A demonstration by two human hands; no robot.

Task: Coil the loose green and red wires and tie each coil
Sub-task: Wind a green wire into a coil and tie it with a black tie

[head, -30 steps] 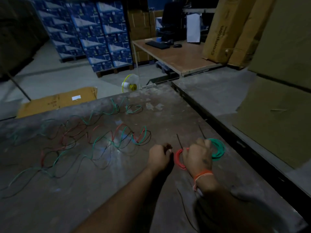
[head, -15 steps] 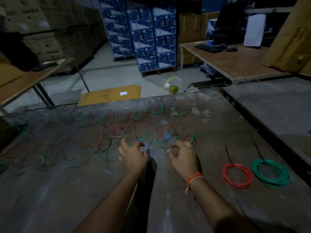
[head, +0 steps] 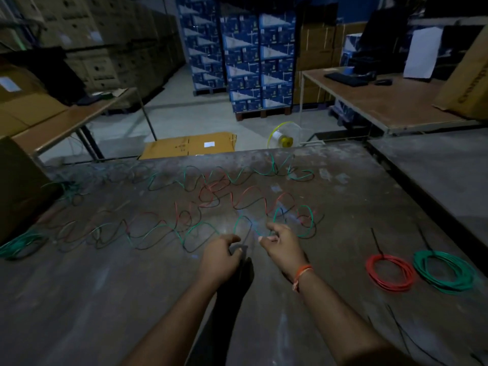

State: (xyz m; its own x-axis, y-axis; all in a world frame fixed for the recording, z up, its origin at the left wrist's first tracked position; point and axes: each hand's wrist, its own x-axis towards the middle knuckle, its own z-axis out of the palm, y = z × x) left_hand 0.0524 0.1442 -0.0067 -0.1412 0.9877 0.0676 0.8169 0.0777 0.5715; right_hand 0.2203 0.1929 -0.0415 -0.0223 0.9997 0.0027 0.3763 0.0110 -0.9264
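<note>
Green loose wire (head: 244, 223) sits just beyond both curled hands; whether left hand (head: 221, 256) or right hand (head: 281, 243) pinches it, I cannot tell. Find one end first, then wind even loops.

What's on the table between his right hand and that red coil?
Nothing: the head view shows only bare tabletop between the right hand and the red coil.

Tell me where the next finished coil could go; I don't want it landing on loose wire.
Bare tabletop lies near-left of the left hand, and between the right hand and the red coil. The far half is crowded with loose wires; the green coil fills the right edge.
</note>
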